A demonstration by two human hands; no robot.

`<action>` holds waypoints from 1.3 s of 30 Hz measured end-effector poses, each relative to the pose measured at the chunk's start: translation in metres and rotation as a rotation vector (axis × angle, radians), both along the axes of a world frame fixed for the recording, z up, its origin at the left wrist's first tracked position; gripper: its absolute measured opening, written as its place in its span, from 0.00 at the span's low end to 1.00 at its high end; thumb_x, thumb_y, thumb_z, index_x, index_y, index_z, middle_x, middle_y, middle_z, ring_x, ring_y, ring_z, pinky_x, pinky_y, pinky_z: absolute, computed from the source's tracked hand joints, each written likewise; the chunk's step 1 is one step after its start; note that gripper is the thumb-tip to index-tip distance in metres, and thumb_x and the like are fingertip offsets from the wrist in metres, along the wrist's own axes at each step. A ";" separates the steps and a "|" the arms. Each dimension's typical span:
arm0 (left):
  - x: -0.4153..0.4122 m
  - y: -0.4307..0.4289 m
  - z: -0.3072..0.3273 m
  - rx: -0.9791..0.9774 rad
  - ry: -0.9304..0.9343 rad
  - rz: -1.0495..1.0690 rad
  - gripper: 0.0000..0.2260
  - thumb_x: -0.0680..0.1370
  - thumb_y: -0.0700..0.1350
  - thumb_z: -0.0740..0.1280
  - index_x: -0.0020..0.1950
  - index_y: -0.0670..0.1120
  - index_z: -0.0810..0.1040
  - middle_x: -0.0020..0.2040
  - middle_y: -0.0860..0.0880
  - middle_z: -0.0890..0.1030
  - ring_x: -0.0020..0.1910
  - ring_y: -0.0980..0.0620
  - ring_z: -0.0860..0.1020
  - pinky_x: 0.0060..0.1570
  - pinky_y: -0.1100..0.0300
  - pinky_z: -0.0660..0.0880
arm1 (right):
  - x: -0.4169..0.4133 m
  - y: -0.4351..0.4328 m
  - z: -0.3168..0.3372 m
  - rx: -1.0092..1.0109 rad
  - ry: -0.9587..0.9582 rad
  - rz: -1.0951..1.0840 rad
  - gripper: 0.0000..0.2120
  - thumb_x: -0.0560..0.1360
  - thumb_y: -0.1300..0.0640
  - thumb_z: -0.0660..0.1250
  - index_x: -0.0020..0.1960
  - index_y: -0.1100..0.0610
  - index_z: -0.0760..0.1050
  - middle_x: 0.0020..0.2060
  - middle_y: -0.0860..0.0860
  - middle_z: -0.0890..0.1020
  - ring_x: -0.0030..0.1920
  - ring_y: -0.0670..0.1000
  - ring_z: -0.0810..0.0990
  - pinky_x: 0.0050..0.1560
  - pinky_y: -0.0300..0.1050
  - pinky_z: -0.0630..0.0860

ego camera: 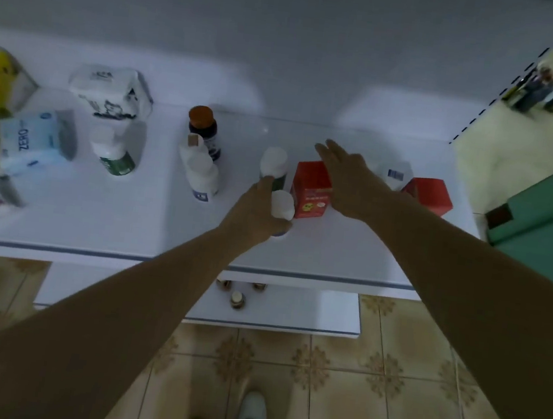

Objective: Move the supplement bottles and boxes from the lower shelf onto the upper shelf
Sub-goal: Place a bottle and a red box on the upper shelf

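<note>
A white upper shelf (95,216) against a grey wall is being viewed from above, with a lower shelf (308,313) and a patterned tile floor (351,390) being seen beneath it. Near the middle of the upper shelf a white-capped bottle (282,205) is being gripped by the left hand (254,210). The fingers are being curled round its body, and the index finger is being stretched forward up to a green-labelled bottle (274,166) just behind. The right hand (344,179) is being held over the top of a red box (309,196) with the fingers straight and close together; whether the box is being touched cannot be told. A second red box (428,195) is being shown toward the right edge. A dark orange-capped bottle (203,128) and two white bottles (200,173) are being shown left of centre, and a tissue pack (35,140) near the left edge. Small gold-capped bottles (237,299) are being shown on the lower shelf, partly hidden under the upper shelf's front edge.
</note>
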State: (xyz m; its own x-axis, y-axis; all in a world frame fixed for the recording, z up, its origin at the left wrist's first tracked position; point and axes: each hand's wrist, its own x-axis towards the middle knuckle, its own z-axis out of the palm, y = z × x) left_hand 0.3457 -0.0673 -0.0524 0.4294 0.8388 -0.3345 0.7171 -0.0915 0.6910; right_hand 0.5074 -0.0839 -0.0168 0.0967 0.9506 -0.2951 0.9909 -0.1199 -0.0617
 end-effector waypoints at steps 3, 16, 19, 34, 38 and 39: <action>0.009 0.002 -0.009 -0.044 -0.019 0.010 0.32 0.72 0.44 0.71 0.72 0.46 0.59 0.67 0.44 0.72 0.65 0.44 0.71 0.58 0.58 0.67 | 0.006 0.002 -0.018 0.042 0.008 0.027 0.37 0.75 0.59 0.67 0.77 0.56 0.50 0.74 0.56 0.60 0.68 0.60 0.66 0.67 0.57 0.66; -0.042 -0.038 -0.001 -0.236 -0.238 0.202 0.21 0.67 0.41 0.77 0.51 0.44 0.68 0.50 0.47 0.75 0.52 0.48 0.75 0.47 0.58 0.73 | -0.029 -0.076 0.011 0.060 0.284 -0.039 0.30 0.70 0.56 0.72 0.68 0.58 0.65 0.60 0.56 0.71 0.60 0.56 0.72 0.59 0.47 0.69; -0.077 -0.062 0.023 -0.334 -0.391 0.201 0.19 0.69 0.44 0.76 0.54 0.43 0.72 0.50 0.47 0.78 0.51 0.49 0.77 0.52 0.56 0.76 | -0.050 -0.108 0.035 0.103 0.394 -0.132 0.31 0.68 0.55 0.74 0.67 0.59 0.67 0.59 0.55 0.73 0.58 0.55 0.75 0.54 0.41 0.69; -0.175 -0.186 0.224 -0.466 -0.928 -0.063 0.08 0.77 0.49 0.65 0.52 0.47 0.72 0.43 0.47 0.80 0.43 0.49 0.79 0.46 0.54 0.78 | -0.169 -0.286 0.231 0.436 0.835 -0.443 0.24 0.68 0.39 0.70 0.57 0.52 0.73 0.50 0.48 0.81 0.51 0.48 0.80 0.52 0.44 0.75; -0.170 -0.213 0.282 -0.400 -0.929 -0.181 0.21 0.76 0.51 0.66 0.64 0.41 0.70 0.57 0.36 0.78 0.54 0.39 0.78 0.56 0.44 0.75 | -0.166 -0.311 0.294 0.504 0.958 -0.375 0.21 0.69 0.46 0.72 0.57 0.55 0.74 0.50 0.53 0.83 0.52 0.52 0.83 0.56 0.48 0.78; -0.168 -0.218 0.296 -0.384 -0.939 -0.216 0.25 0.76 0.52 0.67 0.67 0.39 0.69 0.61 0.34 0.76 0.58 0.37 0.77 0.59 0.42 0.74 | -0.165 -0.316 0.309 0.521 0.973 -0.358 0.20 0.69 0.47 0.72 0.57 0.55 0.74 0.51 0.53 0.83 0.51 0.52 0.83 0.53 0.45 0.79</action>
State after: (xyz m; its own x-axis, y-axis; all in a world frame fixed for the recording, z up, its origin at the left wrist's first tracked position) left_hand 0.1776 -0.2855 0.2440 0.7842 0.6203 -0.0154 -0.1314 0.1902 0.9729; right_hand 0.3424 -0.3997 0.2920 0.3322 0.9428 0.0269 0.4122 -0.1194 -0.9032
